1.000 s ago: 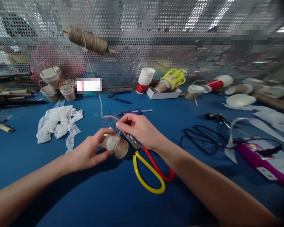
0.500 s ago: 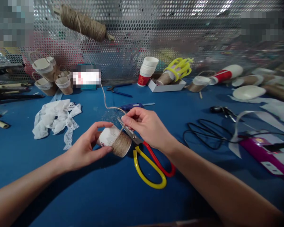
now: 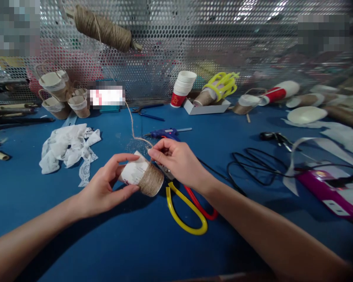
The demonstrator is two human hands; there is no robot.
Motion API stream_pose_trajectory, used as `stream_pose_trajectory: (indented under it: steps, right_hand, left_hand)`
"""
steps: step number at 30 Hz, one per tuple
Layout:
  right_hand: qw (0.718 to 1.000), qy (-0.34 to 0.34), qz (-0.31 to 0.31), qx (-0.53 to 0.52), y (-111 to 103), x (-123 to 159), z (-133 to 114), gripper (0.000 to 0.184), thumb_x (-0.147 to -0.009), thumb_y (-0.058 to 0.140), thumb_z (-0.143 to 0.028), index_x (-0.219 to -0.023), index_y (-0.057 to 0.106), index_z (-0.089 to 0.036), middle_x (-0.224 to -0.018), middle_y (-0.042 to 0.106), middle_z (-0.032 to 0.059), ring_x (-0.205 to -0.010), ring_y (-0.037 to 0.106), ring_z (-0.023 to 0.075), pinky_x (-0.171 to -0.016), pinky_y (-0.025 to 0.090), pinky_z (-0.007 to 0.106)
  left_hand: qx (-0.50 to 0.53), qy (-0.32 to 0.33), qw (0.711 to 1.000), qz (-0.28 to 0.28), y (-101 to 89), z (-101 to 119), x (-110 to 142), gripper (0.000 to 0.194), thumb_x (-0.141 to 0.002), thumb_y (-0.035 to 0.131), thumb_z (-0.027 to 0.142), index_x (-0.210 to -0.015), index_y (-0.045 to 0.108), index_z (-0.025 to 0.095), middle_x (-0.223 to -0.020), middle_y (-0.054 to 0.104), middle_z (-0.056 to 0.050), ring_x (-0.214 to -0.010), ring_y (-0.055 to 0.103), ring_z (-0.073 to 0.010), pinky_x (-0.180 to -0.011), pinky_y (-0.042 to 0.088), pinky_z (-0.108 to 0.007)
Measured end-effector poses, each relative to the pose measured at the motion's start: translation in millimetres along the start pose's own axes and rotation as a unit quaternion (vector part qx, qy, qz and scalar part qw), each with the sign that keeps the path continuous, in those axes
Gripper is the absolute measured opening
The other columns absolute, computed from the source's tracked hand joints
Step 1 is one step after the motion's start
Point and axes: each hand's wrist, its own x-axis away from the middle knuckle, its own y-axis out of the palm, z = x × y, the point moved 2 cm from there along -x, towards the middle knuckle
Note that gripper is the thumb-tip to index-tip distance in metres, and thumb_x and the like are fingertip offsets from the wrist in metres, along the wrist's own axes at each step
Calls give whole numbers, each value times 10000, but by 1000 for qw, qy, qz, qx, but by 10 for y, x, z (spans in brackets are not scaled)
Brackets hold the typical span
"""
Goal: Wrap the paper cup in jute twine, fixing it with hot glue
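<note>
My left hand grips a white paper cup that lies tilted on its side, thumb below and fingers above. Brown twine is wound around the part of the cup on the right. Between the thumb and fingers of my right hand is a strand of the twine, just above the wound part. From there the strand runs back across the table. Scissors with one yellow and one red handle lie under my right hand, their blades mostly hidden by it.
A blue glue gun lies behind my hands, its black cable looping right. White lace is heaped at left. Stacked paper cups, pliers and twine-wrapped cups stand or lie at the back. A twine spool hangs above.
My right hand has shifted slightly left with the twine strand and now covers more of the scissors. The cup has turned a little in my left hand. More of the glue gun shows.
</note>
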Motion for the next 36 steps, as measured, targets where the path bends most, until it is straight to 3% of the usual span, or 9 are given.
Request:
stream_pose_trajectory:
  steps: [10,22,29,36]
  right_hand:
    - [1000,-11,-4,9,76,33,50,208,-796,510,-339,-678,477,-172,-612,478,-36,-538,423,74,-491,356,212]
    - [993,-19,-30,111,124,75,50,254,-886,339,-385,-720,388,-200,-627,430,-34,-579,407,100,-538,334,242]
    - [972,-99,34,210,147,108,40,190,-877,360,-322,-729,381,-205,-654,463,-12,-548,415,103,-514,329,238]
    - [904,-214,60,364,266,160,93,240,-902,280,-310,-787,445,-177,-730,505,57,-603,477,142,-524,373,256]
  left_hand:
    - [-18,34,999,16,-16,-9,26,433,-773,574,136,-1149,375,217,-863,629,-11,-720,574,-98,-680,480,-197]
    - [-87,78,993,13,-38,-74,64,509,-787,560,123,-1223,334,259,-1044,582,-35,-834,589,-103,-773,476,-197]
    - [-83,8,996,-14,-42,-40,5,679,-728,646,235,-1294,269,234,-1112,553,-86,-923,568,-187,-824,458,-298]
    - [87,-103,990,50,18,28,-124,494,-721,602,211,-1149,359,168,-817,588,-14,-659,536,-98,-614,452,-212]
